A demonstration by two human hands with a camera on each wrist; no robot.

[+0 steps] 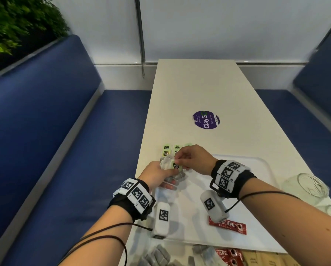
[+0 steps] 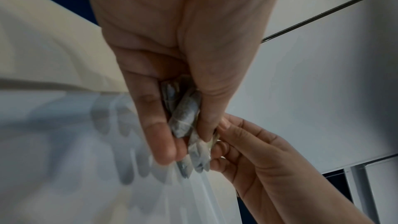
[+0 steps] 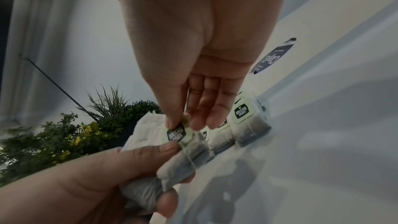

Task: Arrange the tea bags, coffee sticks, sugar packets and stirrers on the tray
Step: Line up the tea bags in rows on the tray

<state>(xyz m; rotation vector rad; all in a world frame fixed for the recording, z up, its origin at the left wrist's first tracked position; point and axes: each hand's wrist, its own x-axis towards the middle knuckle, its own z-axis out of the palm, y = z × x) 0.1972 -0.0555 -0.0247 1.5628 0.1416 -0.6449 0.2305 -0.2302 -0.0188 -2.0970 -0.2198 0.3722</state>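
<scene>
Head view: While the left hand (image 1: 157, 174) clutches a bundle of tea bags (image 1: 169, 169) over the tray's (image 1: 260, 164) far left corner, the right hand (image 1: 192, 159) pinches one pale-green tag (image 1: 176, 165) from that bundle. More tagged tea bags (image 1: 172, 150) lie in a row just beyond. A red coffee stick (image 1: 229, 226) lies on the tray; further coffee sticks (image 1: 228, 255) and grey tea bags (image 1: 158, 255) lie on the surface at the near edge.
Left wrist view: the left grip's fingers (image 2: 155, 125) curl round several grey bags (image 2: 185, 111); the right hand (image 2: 254, 156) touches their tips.
Right wrist view: thumb and forefinger (image 3: 172, 117) nip the tag (image 3: 176, 134), its string running to the bundle (image 3: 172, 164) in the left hand (image 3: 96, 181).
</scene>
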